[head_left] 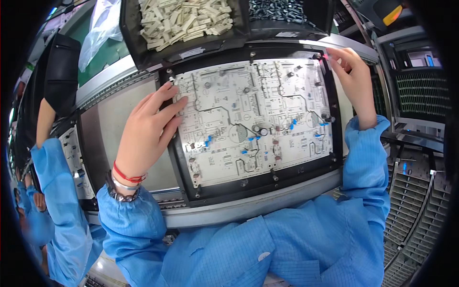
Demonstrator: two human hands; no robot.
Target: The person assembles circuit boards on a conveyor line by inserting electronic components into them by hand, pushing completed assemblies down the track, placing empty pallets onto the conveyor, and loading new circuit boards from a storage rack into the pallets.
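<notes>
A white printed circuit board (215,167) lies in a black carrier frame (258,189), dotted with small blue and dark components. My left hand (148,124) rests over the upper left edge of the board, fingers spread, the fingertips by a small corner clamp (171,78). At the far right corner of the frame, my right hand (354,69) is closed in a pinch beside another corner clamp (317,56). A pinkish glint shows at its fingertips, but whatever is between them is too small to make out.
Behind the frame stand a black bin of cream-coloured parts (184,21) and a black bin of small dark parts (277,12). A conveyor rail (258,203) runs along the near side. Leftward, a co-worker's blue sleeve (57,177) reaches past another board (76,162). Slotted racks (411,201) stand at right.
</notes>
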